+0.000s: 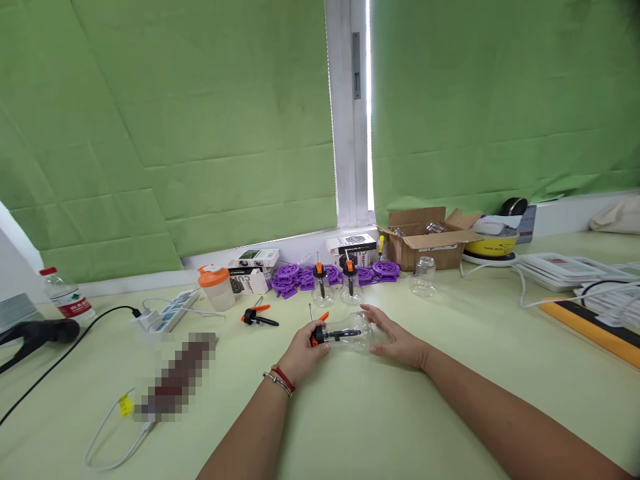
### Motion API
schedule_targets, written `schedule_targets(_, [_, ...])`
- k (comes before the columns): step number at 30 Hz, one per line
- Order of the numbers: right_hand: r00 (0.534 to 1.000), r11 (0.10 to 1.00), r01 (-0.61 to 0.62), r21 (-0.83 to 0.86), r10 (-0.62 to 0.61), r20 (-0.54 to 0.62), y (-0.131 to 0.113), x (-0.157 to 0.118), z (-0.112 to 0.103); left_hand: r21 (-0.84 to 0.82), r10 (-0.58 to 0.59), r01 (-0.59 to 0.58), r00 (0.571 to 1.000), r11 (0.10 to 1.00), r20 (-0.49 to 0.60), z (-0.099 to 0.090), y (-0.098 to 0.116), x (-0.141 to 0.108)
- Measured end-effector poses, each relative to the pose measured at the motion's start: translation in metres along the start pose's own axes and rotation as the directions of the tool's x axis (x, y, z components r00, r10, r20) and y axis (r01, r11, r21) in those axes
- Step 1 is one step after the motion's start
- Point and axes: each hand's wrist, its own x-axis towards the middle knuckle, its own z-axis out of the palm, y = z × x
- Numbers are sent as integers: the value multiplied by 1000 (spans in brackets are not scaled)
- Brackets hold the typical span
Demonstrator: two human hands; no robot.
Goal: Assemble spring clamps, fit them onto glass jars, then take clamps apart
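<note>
One water bottle with a red cap stands at the far left of the table, then one power strip and one cup with an orange lid. One loose black-and-orange top lies near the cup. Next, the left hand has its fingers closed on the black top end of one clear bottle, which is on its side between the two hands. Behind it, two more bottles stand upright with tops fitted, one on the left and one on the right. The right hand grips the wide base, its fingers curved around it. Farther right come one topless clear jar, one open cardboard box and one yellow bowl.
</note>
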Motion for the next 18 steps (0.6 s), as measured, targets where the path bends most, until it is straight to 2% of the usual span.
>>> schedule_targets(11, [1000,1000,15,-12,-16,-8,3,2,0,13,-14,14,1000,1000,-17,1,6,-2])
schedule_targets(18, [998,998,-57,35,57,-9,2,3,0,17,-12,13,1000,1000,-15,1,6,-2])
